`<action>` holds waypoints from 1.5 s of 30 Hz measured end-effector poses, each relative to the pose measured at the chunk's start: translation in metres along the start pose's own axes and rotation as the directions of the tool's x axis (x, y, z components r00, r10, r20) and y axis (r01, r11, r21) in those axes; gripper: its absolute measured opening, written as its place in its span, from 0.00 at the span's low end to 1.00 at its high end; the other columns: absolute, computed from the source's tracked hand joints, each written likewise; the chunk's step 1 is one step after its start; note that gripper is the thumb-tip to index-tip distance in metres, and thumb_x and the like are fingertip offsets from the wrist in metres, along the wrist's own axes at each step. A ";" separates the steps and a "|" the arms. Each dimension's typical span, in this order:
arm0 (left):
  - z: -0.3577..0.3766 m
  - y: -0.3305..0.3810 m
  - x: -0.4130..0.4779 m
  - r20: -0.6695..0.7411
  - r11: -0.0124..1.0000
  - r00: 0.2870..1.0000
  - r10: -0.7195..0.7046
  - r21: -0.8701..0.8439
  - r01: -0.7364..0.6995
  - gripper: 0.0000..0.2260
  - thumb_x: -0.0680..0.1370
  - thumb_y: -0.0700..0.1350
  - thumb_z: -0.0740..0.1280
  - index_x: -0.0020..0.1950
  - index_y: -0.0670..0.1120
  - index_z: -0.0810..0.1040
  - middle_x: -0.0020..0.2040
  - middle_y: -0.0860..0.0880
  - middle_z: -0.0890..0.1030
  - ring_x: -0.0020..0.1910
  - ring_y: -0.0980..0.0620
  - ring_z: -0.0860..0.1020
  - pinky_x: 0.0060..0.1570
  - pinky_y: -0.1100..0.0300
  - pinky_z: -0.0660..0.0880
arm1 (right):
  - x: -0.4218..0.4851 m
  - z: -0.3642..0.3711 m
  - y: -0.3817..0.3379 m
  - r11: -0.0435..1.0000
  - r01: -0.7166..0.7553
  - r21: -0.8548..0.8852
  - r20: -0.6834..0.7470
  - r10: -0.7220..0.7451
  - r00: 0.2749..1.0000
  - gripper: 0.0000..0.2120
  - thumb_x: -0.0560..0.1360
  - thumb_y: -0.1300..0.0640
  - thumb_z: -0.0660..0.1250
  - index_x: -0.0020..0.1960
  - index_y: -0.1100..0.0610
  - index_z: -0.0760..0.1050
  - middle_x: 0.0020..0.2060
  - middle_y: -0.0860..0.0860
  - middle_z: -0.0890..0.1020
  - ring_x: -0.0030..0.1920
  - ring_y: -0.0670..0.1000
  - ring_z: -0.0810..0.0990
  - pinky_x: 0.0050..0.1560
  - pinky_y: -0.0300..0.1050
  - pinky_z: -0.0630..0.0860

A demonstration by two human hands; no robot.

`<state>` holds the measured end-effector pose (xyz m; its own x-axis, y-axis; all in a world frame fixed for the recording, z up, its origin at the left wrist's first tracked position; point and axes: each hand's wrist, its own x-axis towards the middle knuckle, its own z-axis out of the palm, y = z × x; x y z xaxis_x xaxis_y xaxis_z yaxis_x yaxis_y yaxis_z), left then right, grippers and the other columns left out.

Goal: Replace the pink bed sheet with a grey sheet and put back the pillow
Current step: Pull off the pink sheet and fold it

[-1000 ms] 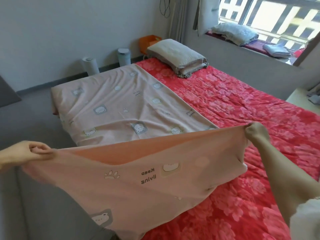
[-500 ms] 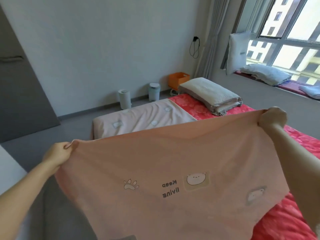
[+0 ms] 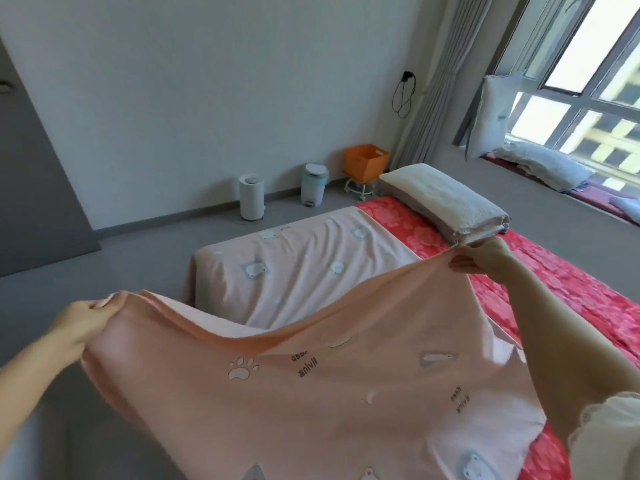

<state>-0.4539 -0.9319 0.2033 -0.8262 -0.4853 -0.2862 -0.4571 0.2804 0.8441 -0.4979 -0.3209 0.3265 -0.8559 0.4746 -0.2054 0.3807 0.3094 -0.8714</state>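
Note:
The pink sheet (image 3: 311, 382), printed with bears and paw marks, is folded back over itself on the bed. My left hand (image 3: 86, 315) grips its raised edge at the left. My right hand (image 3: 485, 259) pinches the same edge at the right, above the bed. Between my hands the edge sags. The far part of the pink sheet lies flat on the bed's left half. A red flowered mattress cover (image 3: 571, 299) is bare on the right. A grey-beige pillow (image 3: 446, 200) lies at the head of the bed. No grey sheet is in view.
On the floor by the far wall stand a white cylinder (image 3: 251, 197), a small pedal bin (image 3: 313, 183) and an orange box on a wheeled stand (image 3: 365, 162). Cushions and folded bedding (image 3: 540, 164) lie on the window sill at right. A dark door is at left.
My hands first lifted the sheet's edge high, then moved it forward and lower toward the head of the bed. The edge between them now sags, and the view has tilted up.

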 end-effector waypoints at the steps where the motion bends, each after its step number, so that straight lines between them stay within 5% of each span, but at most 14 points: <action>1: -0.001 0.002 0.022 0.006 1.000 1.000 -0.017 -0.013 0.017 0.25 0.76 0.54 0.68 0.63 0.35 0.76 0.60 0.37 0.78 0.57 0.38 0.76 0.57 0.49 0.71 | 0.011 0.015 -0.009 1.000 -0.004 -0.016 0.032 0.005 0.999 0.07 0.75 0.65 0.67 0.44 0.71 0.76 0.24 0.57 0.80 0.23 0.51 0.81 0.24 0.41 0.79; 5: 0.006 0.013 0.114 0.005 0.997 0.998 -0.063 -0.050 0.064 0.23 0.76 0.51 0.69 0.64 0.35 0.75 0.64 0.38 0.75 0.62 0.39 0.74 0.61 0.50 0.68 | 0.075 0.083 -0.039 0.999 -0.030 -0.030 0.060 0.032 0.998 0.07 0.76 0.65 0.66 0.44 0.70 0.76 0.23 0.57 0.80 0.23 0.50 0.81 0.23 0.39 0.77; 10: 0.029 0.045 0.220 -0.025 0.994 0.994 -0.105 -0.016 0.105 0.24 0.77 0.47 0.68 0.65 0.32 0.72 0.66 0.36 0.72 0.65 0.39 0.71 0.64 0.51 0.66 | 0.178 0.161 -0.073 0.985 -0.097 0.144 -0.135 0.117 0.984 0.07 0.73 0.67 0.69 0.37 0.68 0.75 0.20 0.56 0.79 0.21 0.49 0.79 0.23 0.40 0.78; 15: 0.048 0.051 0.320 -0.041 0.985 0.984 -0.174 0.008 0.174 0.22 0.77 0.47 0.68 0.59 0.29 0.75 0.59 0.36 0.77 0.56 0.43 0.75 0.50 0.55 0.67 | 0.274 0.245 -0.102 0.944 -0.075 0.322 -0.270 0.167 0.948 0.04 0.69 0.64 0.70 0.42 0.66 0.79 0.21 0.52 0.80 0.24 0.47 0.81 0.31 0.43 0.82; 19: 0.058 0.048 0.398 -0.050 0.973 0.975 -0.219 0.058 0.221 0.19 0.78 0.49 0.67 0.49 0.31 0.78 0.44 0.39 0.76 0.47 0.42 0.76 0.43 0.55 0.65 | 0.302 0.317 -0.138 0.934 -0.025 0.357 -0.366 0.165 0.916 0.05 0.67 0.60 0.72 0.32 0.57 0.78 0.19 0.46 0.78 0.24 0.45 0.80 0.34 0.44 0.82; 23: 0.061 0.051 0.491 -0.090 0.970 0.972 -0.215 0.093 0.224 0.21 0.78 0.51 0.65 0.50 0.31 0.78 0.49 0.34 0.79 0.51 0.37 0.78 0.45 0.51 0.70 | 0.332 0.397 -0.185 0.934 0.066 0.350 -0.427 0.096 0.899 0.11 0.71 0.62 0.71 0.31 0.56 0.74 0.19 0.46 0.77 0.24 0.44 0.79 0.38 0.44 0.82; 26: 0.057 0.052 0.570 -0.104 0.962 0.963 -0.248 0.087 0.257 0.22 0.79 0.52 0.64 0.50 0.30 0.78 0.48 0.34 0.79 0.51 0.36 0.78 0.46 0.50 0.70 | 0.360 0.464 -0.226 0.924 0.150 0.351 -0.477 0.039 0.878 0.14 0.74 0.61 0.69 0.32 0.55 0.70 0.29 0.51 0.76 0.30 0.47 0.78 0.38 0.41 0.80; 32: 0.057 0.029 0.685 -0.021 0.928 0.933 -0.359 0.098 0.359 0.22 0.78 0.50 0.65 0.56 0.30 0.77 0.58 0.34 0.78 0.59 0.38 0.76 0.52 0.52 0.70 | 0.419 0.583 -0.248 0.971 0.071 0.226 -0.481 0.048 0.875 0.14 0.73 0.61 0.68 0.29 0.56 0.71 0.17 0.44 0.74 0.21 0.40 0.75 0.34 0.37 0.79; 37: 0.085 -0.011 0.732 0.135 0.872 0.868 -0.478 0.194 0.450 0.22 0.77 0.52 0.66 0.47 0.30 0.79 0.46 0.35 0.79 0.49 0.40 0.78 0.42 0.56 0.65 | 0.455 0.653 -0.203 0.989 -0.115 0.091 -0.505 0.146 0.851 0.14 0.72 0.62 0.67 0.29 0.56 0.69 0.14 0.42 0.72 0.18 0.40 0.73 0.28 0.37 0.79; 42: 0.115 -0.038 0.771 0.186 0.822 0.809 -0.558 0.260 0.507 0.20 0.78 0.52 0.66 0.53 0.33 0.79 0.50 0.37 0.80 0.51 0.41 0.78 0.43 0.55 0.68 | 0.493 0.697 -0.163 0.961 -0.266 -0.072 -0.507 0.195 0.840 0.11 0.68 0.58 0.66 0.28 0.55 0.73 0.17 0.49 0.75 0.22 0.45 0.76 0.36 0.42 0.78; 45: 0.135 -0.053 0.787 0.272 0.801 0.758 -0.593 0.291 0.522 0.13 0.78 0.49 0.66 0.40 0.41 0.77 0.37 0.43 0.76 0.37 0.48 0.72 0.36 0.57 0.62 | 0.518 0.719 -0.145 0.909 -0.365 -0.201 -0.515 0.218 0.829 0.10 0.70 0.56 0.65 0.30 0.55 0.73 0.16 0.43 0.75 0.28 0.49 0.79 0.37 0.45 0.78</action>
<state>-1.1240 -1.2166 -0.1284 -0.4448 -0.3091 -0.8406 -0.8938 0.2123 0.3950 -1.2481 -0.7120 0.0264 -0.4457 0.8855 -0.1310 0.7286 0.2739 -0.6278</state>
